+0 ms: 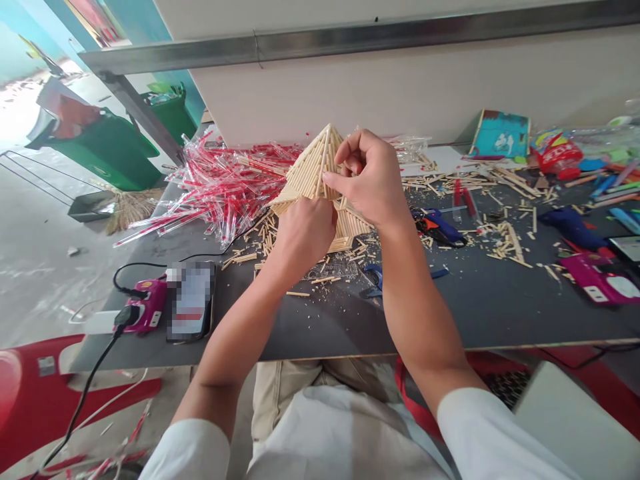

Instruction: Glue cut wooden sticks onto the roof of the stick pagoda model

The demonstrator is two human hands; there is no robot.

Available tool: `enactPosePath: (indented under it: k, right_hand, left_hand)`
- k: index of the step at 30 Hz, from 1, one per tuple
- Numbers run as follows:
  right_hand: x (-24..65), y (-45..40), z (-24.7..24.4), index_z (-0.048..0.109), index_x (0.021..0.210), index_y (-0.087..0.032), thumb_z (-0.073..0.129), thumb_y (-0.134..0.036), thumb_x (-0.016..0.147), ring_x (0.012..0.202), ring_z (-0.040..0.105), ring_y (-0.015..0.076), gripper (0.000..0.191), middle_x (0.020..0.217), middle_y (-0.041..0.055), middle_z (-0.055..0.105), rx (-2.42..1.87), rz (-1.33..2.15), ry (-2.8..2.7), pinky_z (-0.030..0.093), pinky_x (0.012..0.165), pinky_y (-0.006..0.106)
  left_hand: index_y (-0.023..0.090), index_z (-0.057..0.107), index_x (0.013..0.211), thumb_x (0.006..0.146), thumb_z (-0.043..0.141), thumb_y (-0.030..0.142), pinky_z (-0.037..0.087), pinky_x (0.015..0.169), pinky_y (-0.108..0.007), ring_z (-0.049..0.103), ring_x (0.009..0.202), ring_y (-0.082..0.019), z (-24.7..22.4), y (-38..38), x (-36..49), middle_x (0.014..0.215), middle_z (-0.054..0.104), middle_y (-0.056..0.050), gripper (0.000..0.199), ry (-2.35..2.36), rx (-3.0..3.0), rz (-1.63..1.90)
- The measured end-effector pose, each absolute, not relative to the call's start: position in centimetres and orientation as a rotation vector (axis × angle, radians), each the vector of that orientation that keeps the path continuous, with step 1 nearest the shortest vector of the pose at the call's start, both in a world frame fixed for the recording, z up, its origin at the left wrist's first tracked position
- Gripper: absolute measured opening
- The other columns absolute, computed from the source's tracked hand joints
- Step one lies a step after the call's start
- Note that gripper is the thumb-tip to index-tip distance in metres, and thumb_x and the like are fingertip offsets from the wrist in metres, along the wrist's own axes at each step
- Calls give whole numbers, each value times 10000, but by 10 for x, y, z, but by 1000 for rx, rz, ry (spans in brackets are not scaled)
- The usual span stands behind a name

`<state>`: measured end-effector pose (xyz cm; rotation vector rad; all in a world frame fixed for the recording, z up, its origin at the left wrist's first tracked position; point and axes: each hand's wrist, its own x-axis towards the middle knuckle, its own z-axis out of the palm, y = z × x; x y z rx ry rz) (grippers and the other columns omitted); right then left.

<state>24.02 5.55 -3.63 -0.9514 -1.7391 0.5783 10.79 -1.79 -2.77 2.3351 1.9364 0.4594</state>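
Observation:
A model built of thin wooden sticks [313,160], with a pointed, pyramid-like roof, stands on the dark table. My left hand [307,230] is closed in a fist against the front of the model, below the roof; its fingertips are hidden. On the right side of the roof, my right hand [373,177] has its fingers curled, with thumb and forefinger at the roof's edge. Whatever small thing lies between them cannot be made out. Loose sticks and cut bits [245,259] lie around the model's base, and a blue-handled cutter [375,275] sits near my right forearm.
Red-and-clear plastic wrappers [230,183] are heaped at the back left. A phone [193,300] and a pink power strip [150,303] with cables lie front left. To the right are a blue glue gun [440,227], another blue glue gun [570,223] and a second pink strip [603,279].

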Motion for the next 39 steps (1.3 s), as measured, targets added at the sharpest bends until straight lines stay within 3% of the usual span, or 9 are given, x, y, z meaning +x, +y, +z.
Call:
enactPosePath:
  k: [5,12,20,33,39]
  right_hand:
    - [239,58,-39,574,966,-221,723,-137,840,754,522,148,213,772,-31,351,-964,551,-1743,486,635,320]
    - [239,60,-40,576,990,-220,707,-162,854,755,542,150,197,771,-30,375,-977,530,-1765,506,637,325]
    - [239,57,-35,588,940,-213,706,-87,791,713,524,147,228,739,-42,355,-974,588,-1734,512,642,344]
    - [240,53,-29,564,846,-220,735,-64,739,647,453,113,255,700,-54,358,-961,665,-1681,452,601,314]
    - [240,57,-34,558,857,-236,744,-184,775,636,446,131,209,697,-45,367,-926,637,-1687,444,579,331]
  left_hand:
    - [113,765,880,985,432,257,468,605,-348,665,646,-230,-35,-16,108,762,695,-186,378,2006,2357,518]
    - [110,742,846,1017,395,268,459,559,-357,683,628,-264,-39,-21,116,732,693,-196,418,2111,2373,565]
    - [94,681,1012,1025,362,227,453,533,-345,688,596,-259,-46,-28,134,722,710,-183,345,2240,2219,600]
    - [159,605,934,1025,398,220,399,595,-318,654,616,-182,-71,-20,155,728,704,-109,234,2186,1871,1191]
    - [167,619,907,1018,401,229,419,617,-331,685,649,-205,-72,-18,162,749,738,-113,252,2231,1821,1256]
